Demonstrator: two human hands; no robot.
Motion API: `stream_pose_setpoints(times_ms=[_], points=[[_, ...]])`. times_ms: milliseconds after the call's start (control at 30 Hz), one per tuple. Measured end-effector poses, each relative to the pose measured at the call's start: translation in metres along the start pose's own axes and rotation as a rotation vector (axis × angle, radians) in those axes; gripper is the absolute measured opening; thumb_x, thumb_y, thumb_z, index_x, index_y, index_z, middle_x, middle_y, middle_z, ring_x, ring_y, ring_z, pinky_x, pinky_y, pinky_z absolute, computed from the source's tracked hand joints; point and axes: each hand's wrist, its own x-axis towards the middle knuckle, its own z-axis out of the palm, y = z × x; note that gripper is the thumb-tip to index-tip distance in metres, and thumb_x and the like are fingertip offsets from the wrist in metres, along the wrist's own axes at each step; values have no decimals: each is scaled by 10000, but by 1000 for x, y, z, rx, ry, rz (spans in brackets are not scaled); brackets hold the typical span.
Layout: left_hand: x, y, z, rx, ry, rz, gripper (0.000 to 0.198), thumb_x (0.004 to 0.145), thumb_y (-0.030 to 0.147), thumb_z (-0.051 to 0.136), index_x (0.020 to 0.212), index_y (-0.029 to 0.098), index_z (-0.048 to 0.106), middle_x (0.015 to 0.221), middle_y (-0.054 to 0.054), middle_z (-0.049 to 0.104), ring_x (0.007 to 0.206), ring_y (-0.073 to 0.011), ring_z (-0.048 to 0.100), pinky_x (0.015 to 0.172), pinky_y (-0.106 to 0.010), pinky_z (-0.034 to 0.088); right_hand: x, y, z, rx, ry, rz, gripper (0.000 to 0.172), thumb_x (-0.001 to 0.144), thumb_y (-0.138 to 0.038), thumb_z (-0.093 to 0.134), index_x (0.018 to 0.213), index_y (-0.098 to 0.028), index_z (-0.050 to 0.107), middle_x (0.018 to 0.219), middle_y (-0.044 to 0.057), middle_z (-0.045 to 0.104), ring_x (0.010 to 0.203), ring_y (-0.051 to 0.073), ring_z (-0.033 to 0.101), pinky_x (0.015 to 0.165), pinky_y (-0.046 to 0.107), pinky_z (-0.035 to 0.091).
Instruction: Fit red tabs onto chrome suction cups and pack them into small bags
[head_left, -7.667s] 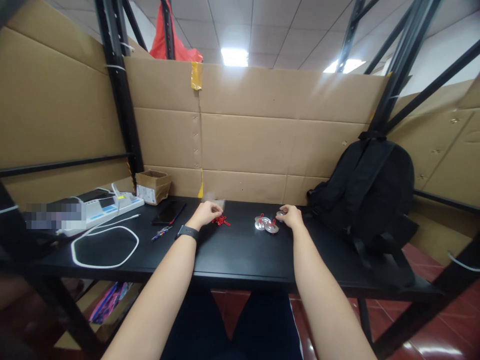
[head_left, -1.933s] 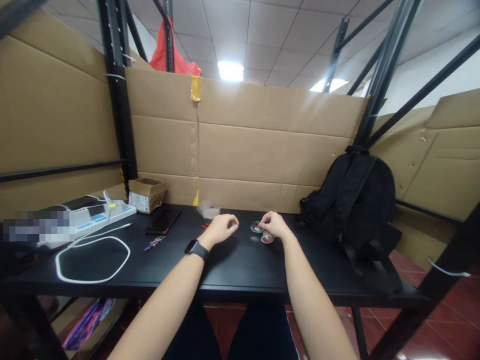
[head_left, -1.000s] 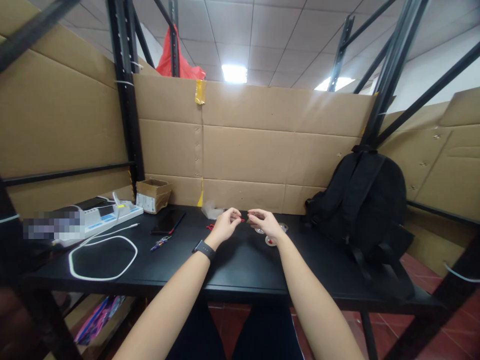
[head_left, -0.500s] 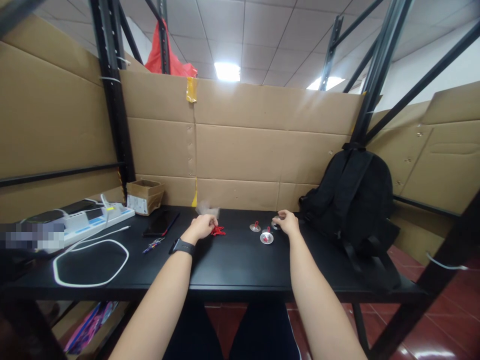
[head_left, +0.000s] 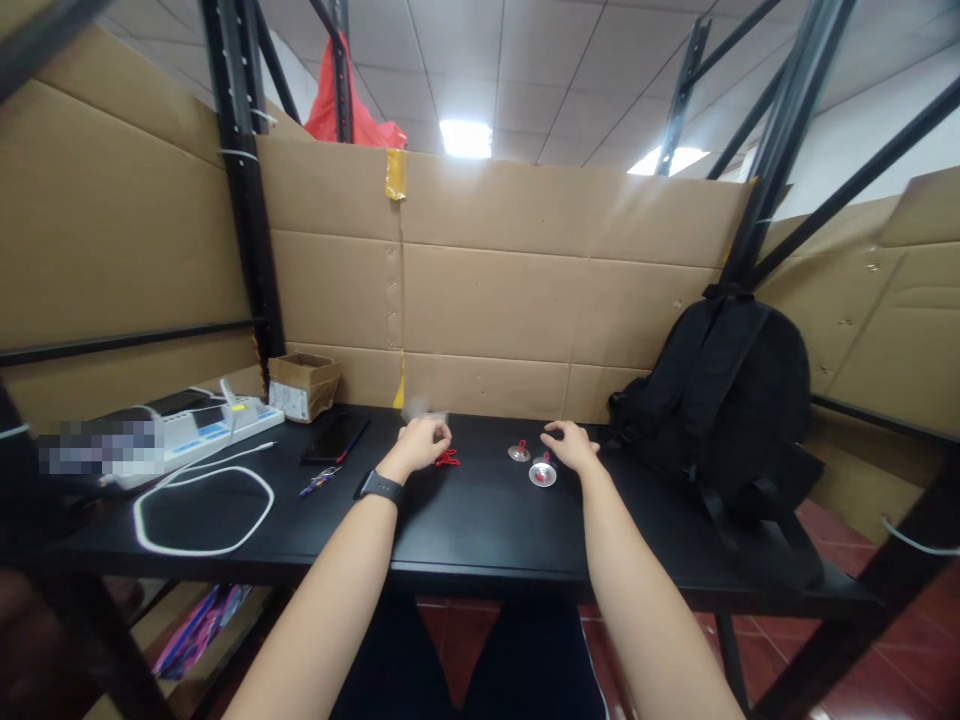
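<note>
My left hand (head_left: 422, 445), with a dark watch on its wrist, is just above a small heap of red plastic hooks (head_left: 449, 458). Its fingers are curled together, and whatever they hold is too small to make out. My right hand (head_left: 573, 445) is over the table to the right, thumb and forefinger apart, with nothing visible between them. Left of it lie two clear suction cups, each with a red hook standing up: a farther suction cup (head_left: 518, 453) and a nearer suction cup (head_left: 543, 474). A crumpled clear plastic bag (head_left: 426, 412) sits partly hidden behind my left hand.
A black backpack (head_left: 739, 400) stands at the table's right end. On the left are a phone (head_left: 335, 438), keys (head_left: 320, 481), a small open cardboard box (head_left: 304, 387), a white power strip (head_left: 225, 430) and a looped white cable (head_left: 202, 551). Cardboard walls (head_left: 487, 300) enclose the back.
My right hand no longer covers the suction cup it was touching, which is now out of sight. My left hand has lifted slightly from the red hooks. The view has shifted a little.
</note>
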Motion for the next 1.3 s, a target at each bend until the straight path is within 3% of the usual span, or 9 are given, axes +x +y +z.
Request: stream_pose_setpoints(times_ms=[133, 267, 467, 700, 900, 1133, 1300], points=[[0, 10, 7, -14, 10, 59, 104, 811, 250, 623, 818, 243, 726, 935, -32, 745, 943, -221, 661, 852, -302, 467, -6, -27, 9, -32, -136, -192, 323, 749, -405, 768, 1069, -370, 744, 1257, 27, 696, 1234, 327, 551, 1004, 499, 357], [0, 20, 15, -47, 10, 123, 103, 814, 250, 620, 820, 233, 722, 930, -46, 728, 917, -218, 647, 874, -317, 466, -11, -43, 16, -70, -269, -269, 77, 748, -286, 767, 805, -335, 783, 940, -10, 777, 1007, 253, 675, 930, 399, 405], [-1, 29, 21, -128, -20, 202, 121, 812, 223, 606, 848, 214, 721, 900, -36, 733, 844, -185, 656, 793, -270, 477, -12, -39, 11, -83, -218, -194, 175, 733, -195, 754, 856, -317, 776, 904, -13, 784, 963, 214, 693, 850, 328, 411], [-2, 33, 24, -187, -39, 217, 137, 818, 219, 592, 853, 192, 722, 869, -30, 740, 795, -167, 660, 734, -247, 465, -13, -42, 10, -91, -200, -168, 106, 705, -265, 792, 809, -280, 778, 830, -11, 776, 904, 187, 701, 850, 303, 389], [-3, 36, 25, -220, -49, 221, 141, 822, 207, 579, 861, 193, 714, 864, -19, 746, 790, -158, 666, 736, -237, 464, -15, -46, 12, -67, -138, -157, 62, 729, -190, 748, 741, -250, 760, 816, 21, 768, 880, 202, 693, 799, 289, 420], [-5, 40, 23, -229, -54, 230, 144, 831, 218, 582, 851, 192, 723, 842, -16, 756, 774, -156, 673, 730, -234, 459, -16, -42, 9, 106, -140, -230, 121, 671, -118, 758, 730, -223, 767, 729, 5, 752, 722, 161, 687, 684, 241, 454], [-8, 45, 21, -256, -33, 209, 189, 898, 300, 562, 915, 225, 735, 924, -16, 773, 871, -178, 694, 801, -252, 473, -22, -66, 13, 345, -137, -333, 134, 771, -277, 721, 855, -182, 763, 780, 40, 774, 730, 178, 709, 701, 264, 520]])
